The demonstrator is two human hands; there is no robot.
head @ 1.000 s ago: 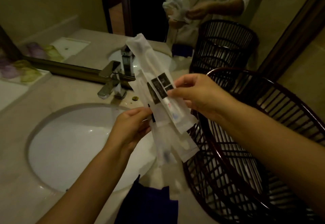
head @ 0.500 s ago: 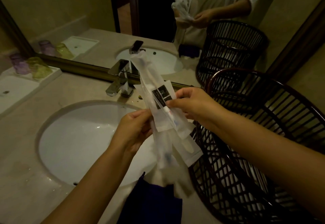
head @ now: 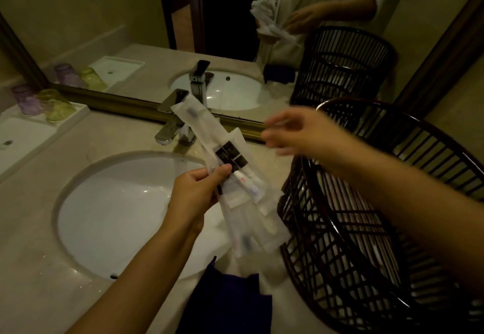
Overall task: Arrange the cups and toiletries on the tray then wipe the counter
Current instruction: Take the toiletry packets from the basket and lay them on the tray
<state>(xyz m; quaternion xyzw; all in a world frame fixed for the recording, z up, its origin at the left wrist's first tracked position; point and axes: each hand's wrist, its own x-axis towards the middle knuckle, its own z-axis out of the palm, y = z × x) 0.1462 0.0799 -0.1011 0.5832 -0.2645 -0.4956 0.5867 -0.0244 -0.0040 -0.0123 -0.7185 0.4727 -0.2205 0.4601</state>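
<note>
1. Presently, the left hand (head: 193,197) grips a bundle of white paper-wrapped toiletry packets (head: 235,176) with fingers closed, holding it tilted above the white oval sink basin (head: 110,213).
2. Right hand (head: 298,132) is blurred, fingers spread and empty, apart from the bundle, above the dark slatted wicker basket (head: 366,229).
3. Purple cup (head: 27,99) and yellow-green cup (head: 56,105) sit inverted on the white rectangular tray (head: 28,134) at far left of the beige stone counter (head: 39,281).
4. Dark blue cloth (head: 225,302) lies at the counter's near edge.
</note>
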